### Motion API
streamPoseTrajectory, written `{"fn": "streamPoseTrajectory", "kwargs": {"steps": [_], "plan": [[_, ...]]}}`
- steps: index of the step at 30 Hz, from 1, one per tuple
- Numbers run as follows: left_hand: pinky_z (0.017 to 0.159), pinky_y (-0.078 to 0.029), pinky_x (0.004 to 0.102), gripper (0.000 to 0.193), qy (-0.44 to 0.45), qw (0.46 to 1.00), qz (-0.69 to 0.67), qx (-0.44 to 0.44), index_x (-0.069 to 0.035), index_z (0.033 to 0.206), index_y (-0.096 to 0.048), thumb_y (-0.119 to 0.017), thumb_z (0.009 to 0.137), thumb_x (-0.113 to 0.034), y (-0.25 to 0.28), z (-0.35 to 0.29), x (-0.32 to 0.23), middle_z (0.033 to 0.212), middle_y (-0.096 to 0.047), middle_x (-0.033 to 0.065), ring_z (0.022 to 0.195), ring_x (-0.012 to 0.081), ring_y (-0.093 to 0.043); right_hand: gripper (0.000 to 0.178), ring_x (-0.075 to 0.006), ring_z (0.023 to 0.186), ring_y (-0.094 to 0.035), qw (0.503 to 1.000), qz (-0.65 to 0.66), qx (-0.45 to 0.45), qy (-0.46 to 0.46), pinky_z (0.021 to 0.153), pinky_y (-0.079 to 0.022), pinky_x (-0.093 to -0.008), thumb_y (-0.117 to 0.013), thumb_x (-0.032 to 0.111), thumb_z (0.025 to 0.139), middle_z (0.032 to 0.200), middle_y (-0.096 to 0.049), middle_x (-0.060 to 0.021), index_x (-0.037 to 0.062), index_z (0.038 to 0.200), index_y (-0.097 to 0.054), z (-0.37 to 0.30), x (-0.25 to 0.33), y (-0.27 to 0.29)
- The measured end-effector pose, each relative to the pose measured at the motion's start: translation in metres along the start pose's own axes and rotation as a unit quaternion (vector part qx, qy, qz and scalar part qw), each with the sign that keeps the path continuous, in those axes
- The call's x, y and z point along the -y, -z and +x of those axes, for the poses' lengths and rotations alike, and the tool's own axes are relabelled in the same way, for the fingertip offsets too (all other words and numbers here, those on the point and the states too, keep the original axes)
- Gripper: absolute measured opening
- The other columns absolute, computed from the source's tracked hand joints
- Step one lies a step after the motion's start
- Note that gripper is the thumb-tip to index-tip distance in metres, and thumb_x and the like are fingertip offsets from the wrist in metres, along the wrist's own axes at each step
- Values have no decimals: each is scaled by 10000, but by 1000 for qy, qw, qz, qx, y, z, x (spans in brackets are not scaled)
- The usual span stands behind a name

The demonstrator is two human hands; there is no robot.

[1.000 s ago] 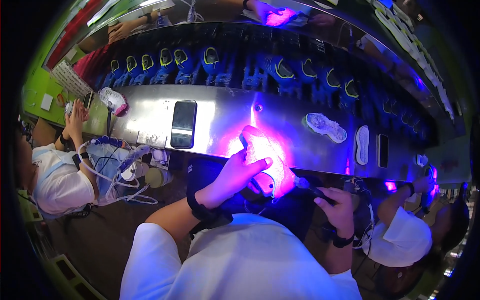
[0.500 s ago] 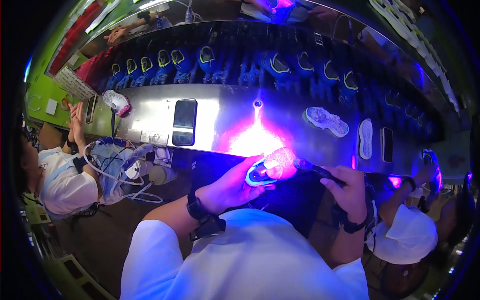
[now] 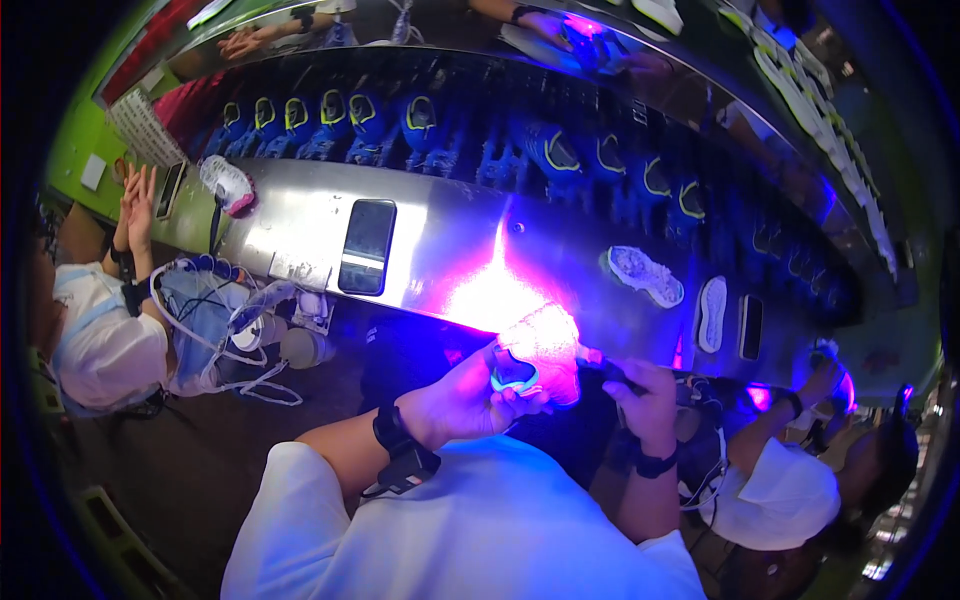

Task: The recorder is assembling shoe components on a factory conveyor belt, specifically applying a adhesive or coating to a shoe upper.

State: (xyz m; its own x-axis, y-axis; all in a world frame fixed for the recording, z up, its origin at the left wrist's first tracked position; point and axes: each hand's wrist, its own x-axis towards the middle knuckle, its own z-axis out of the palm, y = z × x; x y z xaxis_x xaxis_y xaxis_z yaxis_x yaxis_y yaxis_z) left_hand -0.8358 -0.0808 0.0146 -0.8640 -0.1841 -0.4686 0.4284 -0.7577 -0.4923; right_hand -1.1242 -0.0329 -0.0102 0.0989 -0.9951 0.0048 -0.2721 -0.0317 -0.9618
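Note:
My left hand (image 3: 458,402) is wrapped round a shoe upper (image 3: 545,352) above the near edge of the bench. Its dark collar opening with a light blue rim lies near my fingers, and strong pink-violet light washes over the side. In my right hand (image 3: 648,402) is a brush (image 3: 612,370), gripped by its dark handle. The brush's tip points left and is at the right side of the shoe upper; glare makes it hard to tell whether they touch.
On the metal bench (image 3: 300,215) lie a dark phone (image 3: 368,247), a white shoe sole (image 3: 646,276), a second sole (image 3: 711,314) and another phone (image 3: 750,326). Behind runs a dark conveyor (image 3: 490,95) carrying several blue shoes. Co-workers sit left (image 3: 110,335) and right (image 3: 785,480).
The shoe upper has turned in my left hand, so more of its side shows. My right hand and the brush have moved left and slightly down. The whole view has shifted a little.

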Motion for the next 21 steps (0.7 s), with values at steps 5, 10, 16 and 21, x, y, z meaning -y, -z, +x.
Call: {"fn": "streamPoseTrajectory", "kwargs": {"steps": [5,10,16,21], "plan": [[512,-587,208,608,-15,989,144,27,-91,1410,-514,-525,1034,-568,-11,-11,-5,1193,-655,283,835,248,-736,356,-174,740,-608,999,-26,36,-11,703,-474,-308,-799,54,800,800,-643,-72,-12,1146,-748,-6,-5,-2],[711,-626,366,555,-125,911,384,77,-18,1478,-449,-558,1051,-356,-38,0,-31,1271,-670,151,1056,223,-716,370,-196,823,-671,989,-2,-51,-137,806,-517,-301,-803,103,874,932,-731,-87,-12,1216,-724,25,-4,-17],[874,-589,337,544,-244,780,570,-84,-41,1471,-473,-641,954,-71,-90,6,-96,1212,-666,93,1111,196,-680,329,-116,827,-638,993,76,-21,-86,775,-514,-282,-784,120,920,1010,-729,-37,-36,1202,-716,2,-25,-19],[760,-583,375,778,-407,351,765,-356,26,1415,-463,-785,855,-407,-136,51,-215,1078,-703,185,926,275,-726,437,-48,639,-536,939,225,-72,-250,517,-411,-195,-723,80,949,978,-718,-90,-27,1355,-604,-6,-42,5]]}}
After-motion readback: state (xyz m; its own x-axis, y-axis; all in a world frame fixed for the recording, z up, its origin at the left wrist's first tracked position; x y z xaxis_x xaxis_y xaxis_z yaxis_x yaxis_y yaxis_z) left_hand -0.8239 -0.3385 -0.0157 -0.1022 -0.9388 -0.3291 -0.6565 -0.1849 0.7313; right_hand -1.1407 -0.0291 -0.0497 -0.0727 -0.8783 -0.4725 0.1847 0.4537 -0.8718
